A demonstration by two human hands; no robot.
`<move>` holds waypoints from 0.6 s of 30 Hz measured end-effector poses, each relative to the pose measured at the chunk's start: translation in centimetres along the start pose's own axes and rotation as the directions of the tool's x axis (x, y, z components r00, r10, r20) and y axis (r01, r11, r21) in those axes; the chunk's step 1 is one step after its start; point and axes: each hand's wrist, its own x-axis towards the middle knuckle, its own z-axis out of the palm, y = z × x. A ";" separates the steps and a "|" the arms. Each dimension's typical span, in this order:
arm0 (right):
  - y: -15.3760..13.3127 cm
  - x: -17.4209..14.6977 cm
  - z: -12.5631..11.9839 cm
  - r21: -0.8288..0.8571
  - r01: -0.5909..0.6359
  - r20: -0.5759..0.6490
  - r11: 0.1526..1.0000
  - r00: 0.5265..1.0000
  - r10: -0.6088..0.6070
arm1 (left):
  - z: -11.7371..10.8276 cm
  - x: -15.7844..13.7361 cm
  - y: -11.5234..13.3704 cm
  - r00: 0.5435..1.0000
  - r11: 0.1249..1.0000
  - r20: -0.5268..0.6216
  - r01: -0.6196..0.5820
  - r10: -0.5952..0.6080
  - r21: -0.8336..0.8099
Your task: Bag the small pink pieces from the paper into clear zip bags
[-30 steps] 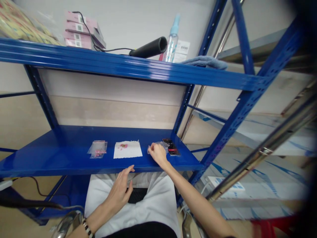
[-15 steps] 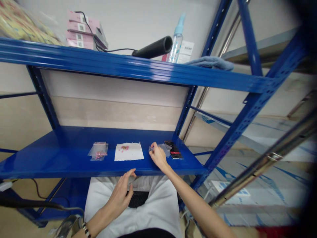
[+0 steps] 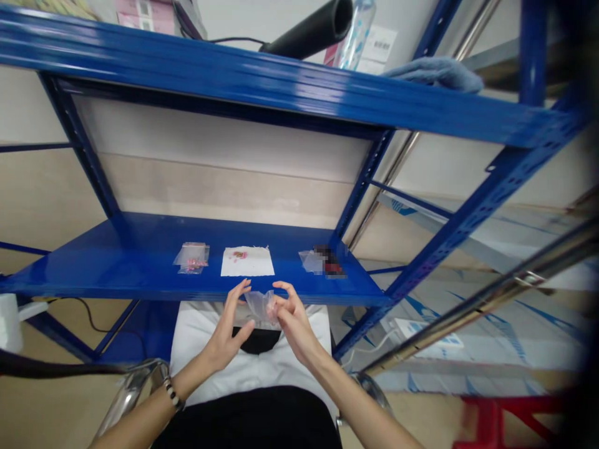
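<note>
Between my hands, just in front of the shelf's front edge, is a small clear plastic bag (image 3: 260, 304). My right hand (image 3: 291, 318) pinches its right side. My left hand (image 3: 233, 330) is at the bag's left with thumb and fingers apart; it does not appear to grip the bag. On the blue shelf (image 3: 150, 232) beyond lies a white cloth-like sheet (image 3: 253, 267) with small pink and brown pieces (image 3: 239, 255) on it. Left of the sheet are clear bags with pink pieces (image 3: 193, 259). To its right, another clear bag (image 3: 309, 261) touches a dark, blurred-out object (image 3: 331, 262).
An upper blue shelf beam (image 3: 234, 81) crosses above, carrying a black tube (image 3: 309, 31), a clear bottle (image 3: 358, 34), a blue cloth (image 3: 440, 73) and pink boxes (image 3: 154, 15). A blue upright stands at right, near a metal pole (image 3: 510, 287). A red stool (image 3: 505, 421) is at lower right.
My right hand has brought a clear bag from the shelf's right part back to the front edge. My left hand has moved beside it. The view has tilted downward.
</note>
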 end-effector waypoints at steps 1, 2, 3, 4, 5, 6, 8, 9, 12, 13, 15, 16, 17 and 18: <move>0.3 0.2 -0.3 0.026 -0.022 -0.001 0.999 1.000 0.022 | 0.1 0.1 -0.3 0.996 0.993 -0.031 0.076 -0.079 -0.088; 0.6 0.5 -0.6 0.052 -0.046 -0.003 0.998 0.999 0.046 | 0.2 0.2 -0.7 0.984 0.973 -0.063 0.154 -0.167 -0.171; 0.9 0.6 -0.9 0.076 -0.070 -0.005 0.995 0.998 0.070 | 0.4 0.3 -1.0 0.964 0.944 -0.086 0.225 -0.251 -0.241; 1.3 0.7 -1.1 0.098 -0.090 -0.004 0.991 0.996 0.091 | 0.6 0.4 -1.3 0.944 0.915 -0.089 0.279 -0.316 -0.290; 1.6 0.7 -1.2 0.113 -0.106 0.000 0.988 0.994 0.107 | 0.7 0.5 -1.6 0.932 0.895 -0.073 0.315 -0.354 -0.316; 1.9 0.6 -1.3 0.117 -0.121 0.008 0.986 0.993 0.121 | 0.9 0.5 -1.7 0.929 0.885 -0.047 0.333 -0.367 -0.324; 2.3 0.3 -1.4 0.087 -0.149 0.038 0.985 0.989 0.146 | 1.1 0.5 -1.8 0.939 0.890 0.006 0.329 -0.345 -0.315; 2.4 0.2 -1.4 0.060 -0.161 0.056 0.985 0.986 0.158 | 1.1 0.4 -1.8 0.945 0.896 0.031 0.318 -0.325 -0.310; 2.2 -0.1 -1.7 -0.005 -0.178 0.087 0.984 0.980 0.178 | 0.9 0.2 -1.5 0.952 0.895 0.081 0.306 -0.296 -0.324; 2.1 0.0 -1.8 -0.015 -0.171 0.084 0.985 0.982 0.171 | 0.8 0.2 -1.4 0.950 0.892 0.089 0.312 -0.300 -0.326; 2.1 0.4 -2.3 -0.026 -0.144 0.055 0.989 0.988 0.145 | 0.5 0.5 -1.3 0.941 0.881 0.093 0.337 -0.324 -0.332; 2.2 0.6 -2.6 -0.037 -0.134 0.034 0.990 0.990 0.135 | 0.4 0.7 -1.4 0.935 0.873 0.097 0.354 -0.341 -0.337; 2.3 1.0 -2.9 -0.055 -0.131 0.014 0.990 0.991 0.132 | 0.2 0.9 -1.5 0.928 0.863 0.103 0.372 -0.359 -0.343; 2.5 1.3 -3.2 -0.079 -0.131 -0.008 0.988 0.991 0.131 | 0.1 1.2 -1.6 0.919 0.851 0.112 0.392 -0.377 -0.349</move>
